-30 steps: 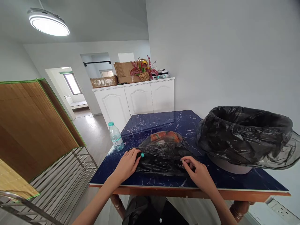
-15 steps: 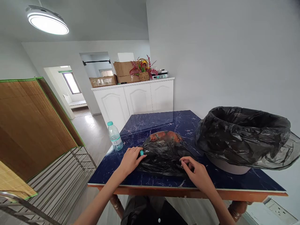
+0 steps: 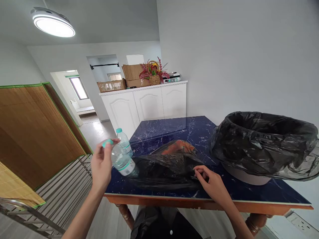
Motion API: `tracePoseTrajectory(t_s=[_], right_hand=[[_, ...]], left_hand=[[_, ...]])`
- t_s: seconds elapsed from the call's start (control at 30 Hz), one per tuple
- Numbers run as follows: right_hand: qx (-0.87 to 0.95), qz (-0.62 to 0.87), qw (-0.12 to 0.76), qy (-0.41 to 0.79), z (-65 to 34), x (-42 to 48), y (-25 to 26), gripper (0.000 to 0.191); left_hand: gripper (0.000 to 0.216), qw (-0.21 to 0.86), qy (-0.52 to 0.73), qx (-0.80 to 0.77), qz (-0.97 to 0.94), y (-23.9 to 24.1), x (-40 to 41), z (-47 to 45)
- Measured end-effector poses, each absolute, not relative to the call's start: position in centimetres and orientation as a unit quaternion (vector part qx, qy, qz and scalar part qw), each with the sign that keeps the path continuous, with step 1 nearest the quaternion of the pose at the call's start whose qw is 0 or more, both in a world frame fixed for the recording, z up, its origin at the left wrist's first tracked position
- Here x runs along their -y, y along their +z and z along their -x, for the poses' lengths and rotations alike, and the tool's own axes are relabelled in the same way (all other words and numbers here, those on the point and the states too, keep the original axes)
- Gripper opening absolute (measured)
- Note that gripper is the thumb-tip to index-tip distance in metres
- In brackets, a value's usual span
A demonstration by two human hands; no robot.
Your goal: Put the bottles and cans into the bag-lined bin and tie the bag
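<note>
My left hand (image 3: 102, 162) grips a clear plastic bottle (image 3: 123, 163) by its green cap, tilted, its base by the mouth of a black plastic bag (image 3: 164, 172). Whether the base is still inside the bag I cannot tell. The bag lies flat on the blue table (image 3: 171, 127), and something red and orange (image 3: 178, 146) shows through its thin far side. Pinched between the fingers of my right hand (image 3: 209, 181) is the bag's right part. A second bottle (image 3: 124, 141) with a green cap stands upright at the table's left edge, partly behind the held one.
A bin lined with a black bag (image 3: 259, 146) stands on the table's right side against the wall. Beyond the table is a white cabinet (image 3: 149, 104) bearing cardboard boxes (image 3: 136, 74) and a flower basket (image 3: 154, 79). A metal rack (image 3: 67, 186) is at left.
My left hand has moved left and up, drawing a bottle out of the black bag by its cap. The bag has stretched leftward. My right hand keeps its pinch in nearly the same place.
</note>
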State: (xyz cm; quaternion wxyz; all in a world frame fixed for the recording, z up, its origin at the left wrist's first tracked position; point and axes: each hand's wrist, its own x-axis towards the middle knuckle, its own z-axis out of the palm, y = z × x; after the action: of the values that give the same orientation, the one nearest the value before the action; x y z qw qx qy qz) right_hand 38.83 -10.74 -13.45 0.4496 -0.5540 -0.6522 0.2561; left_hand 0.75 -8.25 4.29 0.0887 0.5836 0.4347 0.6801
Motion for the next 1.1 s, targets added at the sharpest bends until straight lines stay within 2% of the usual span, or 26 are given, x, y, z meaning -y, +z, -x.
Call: tracePoseTrajectory(t_s=[0.1, 0.47, 0.9, 1.1], right_hand=[[0.655, 0.555, 0.445, 0.254, -38.8, 10.8, -13.4, 0.039], [0.662, 0.555, 0.450, 0.225, -38.8, 10.9, -13.3, 0.040], [0.666, 0.557, 0.444, 0.224, -38.8, 10.7, -13.8, 0.041], [0.669, 0.556, 0.447, 0.206, -38.7, 10.7, -13.8, 0.038]], left_hand=[[0.030, 0.030, 0.754, -0.390, -0.527, 5.2, 8.0, 0.5], [0.034, -0.082, 0.802, -0.405, -0.431, 4.3, 2.9, 7.7], [0.051, 0.010, 0.713, -0.485, -0.506, -0.3, -1.7, 7.8], [0.062, -0.002, 0.686, -0.501, -0.528, -0.3, -0.7, 7.3]])
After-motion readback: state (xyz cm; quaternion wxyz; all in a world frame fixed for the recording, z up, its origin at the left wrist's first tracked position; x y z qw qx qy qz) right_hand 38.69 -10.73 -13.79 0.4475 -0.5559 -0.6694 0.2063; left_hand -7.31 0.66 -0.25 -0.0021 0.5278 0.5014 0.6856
